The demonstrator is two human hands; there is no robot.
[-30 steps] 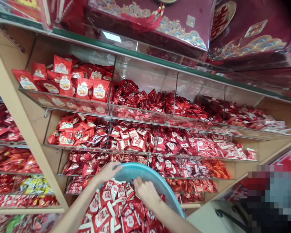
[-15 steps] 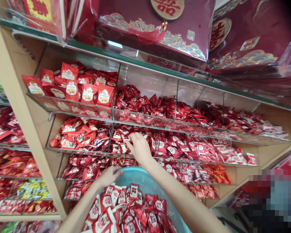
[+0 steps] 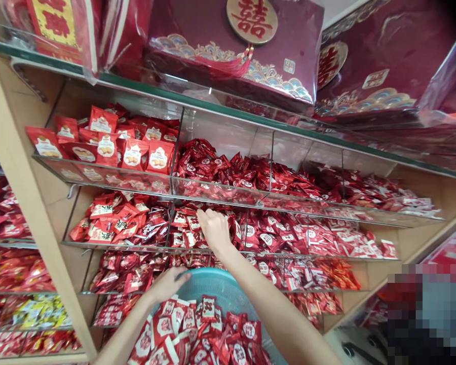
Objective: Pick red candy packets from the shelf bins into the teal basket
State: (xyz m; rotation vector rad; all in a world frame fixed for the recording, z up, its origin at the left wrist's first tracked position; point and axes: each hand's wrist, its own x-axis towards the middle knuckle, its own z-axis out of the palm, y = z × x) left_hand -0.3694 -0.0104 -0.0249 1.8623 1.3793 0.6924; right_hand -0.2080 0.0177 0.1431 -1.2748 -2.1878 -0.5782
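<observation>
My right hand (image 3: 214, 230) reaches into a compartment of the middle shelf, over red and white packets (image 3: 193, 230). Its fingertips are hidden among them, so what they hold cannot be made out. Below, my left hand (image 3: 168, 285) rests at the rim of a round teal basket (image 3: 209, 276), its fingers wrapped on the edge. Many red and white packets (image 3: 209, 307) fill the lower part of the basket.
A glass shelf edge (image 3: 228, 114) runs above, bearing large maroon boxes (image 3: 266, 56). Clear dividers (image 3: 271, 161) part the sweets on each tier. A wooden post (image 3: 23, 187) stands at the left. A blurred, pixelated area covers the lower right.
My right hand has sunk slightly lower and left among the packets, its fingers now less visible. The view has shifted a little. My left hand stays at the basket rim.
</observation>
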